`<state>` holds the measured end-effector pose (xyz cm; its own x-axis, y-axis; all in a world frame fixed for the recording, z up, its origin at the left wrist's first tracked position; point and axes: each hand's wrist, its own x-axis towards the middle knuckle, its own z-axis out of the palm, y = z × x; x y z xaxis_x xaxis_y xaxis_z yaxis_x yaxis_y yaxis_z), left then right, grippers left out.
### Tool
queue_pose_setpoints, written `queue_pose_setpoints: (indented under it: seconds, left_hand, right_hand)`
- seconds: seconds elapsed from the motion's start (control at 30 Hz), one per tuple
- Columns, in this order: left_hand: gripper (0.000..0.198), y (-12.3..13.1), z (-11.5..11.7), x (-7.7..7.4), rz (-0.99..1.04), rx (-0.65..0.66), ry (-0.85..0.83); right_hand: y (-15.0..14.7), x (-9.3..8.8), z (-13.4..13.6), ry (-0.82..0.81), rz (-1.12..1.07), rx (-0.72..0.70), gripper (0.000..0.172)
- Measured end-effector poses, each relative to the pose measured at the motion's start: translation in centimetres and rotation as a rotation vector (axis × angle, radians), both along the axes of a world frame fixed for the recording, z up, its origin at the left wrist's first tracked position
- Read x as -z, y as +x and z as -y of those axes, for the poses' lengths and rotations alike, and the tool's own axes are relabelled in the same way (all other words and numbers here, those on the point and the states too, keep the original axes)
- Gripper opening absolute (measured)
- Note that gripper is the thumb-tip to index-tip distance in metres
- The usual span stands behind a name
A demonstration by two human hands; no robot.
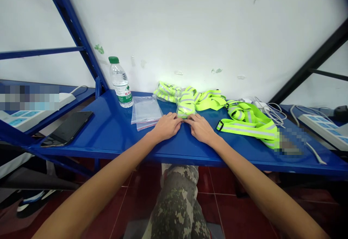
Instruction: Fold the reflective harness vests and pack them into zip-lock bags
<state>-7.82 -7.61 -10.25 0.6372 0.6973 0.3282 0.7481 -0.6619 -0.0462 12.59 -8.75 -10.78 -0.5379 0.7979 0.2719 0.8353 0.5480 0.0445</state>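
On a blue metal shelf (114,137), a folded neon-yellow reflective strap bundle (186,105) lies in front of me. My left hand (166,126) and my right hand (200,127) rest side by side at its near edge, fingertips pinching or pressing the folded piece. Behind it lies a heap of more reflective straps (190,96). Another reflective strap (250,123) is spread out to the right. A stack of clear zip bags (145,111) lies just left of my left hand.
A water bottle (121,83) with a green cap stands at the back left. A dark phone (67,128) lies on the shelf's left corner. White cables (272,110) and a power strip (324,128) sit at the right, another power strip (24,117) at the left. Wall behind.
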Motion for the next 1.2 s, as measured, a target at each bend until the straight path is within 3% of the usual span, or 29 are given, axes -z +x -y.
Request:
queue_pose_setpoints:
  seconds: [0.13,0.43,0.63,1.2]
  left_hand:
    - [0.031,-0.06,0.10,-0.06,0.063,-0.041,-0.017]
    - [0.033,-0.45,0.22,-0.41,0.055,0.010,-0.025]
    - [0.030,-0.50,0.50,-0.11,0.087,-0.040,0.000]
    - [0.032,-0.56,0.41,-0.35,0.080,-0.007,-0.025]
  right_hand:
    - [-0.06,-0.22,-0.05,-0.026,-0.013,-0.004,0.044]
    - [-0.31,-0.63,0.77,-0.015,0.021,0.018,0.049]
    - [-0.38,-0.43,0.60,-0.018,0.020,0.027,0.047]
    - [-0.42,-0.45,0.64,-0.025,0.043,0.035,0.053]
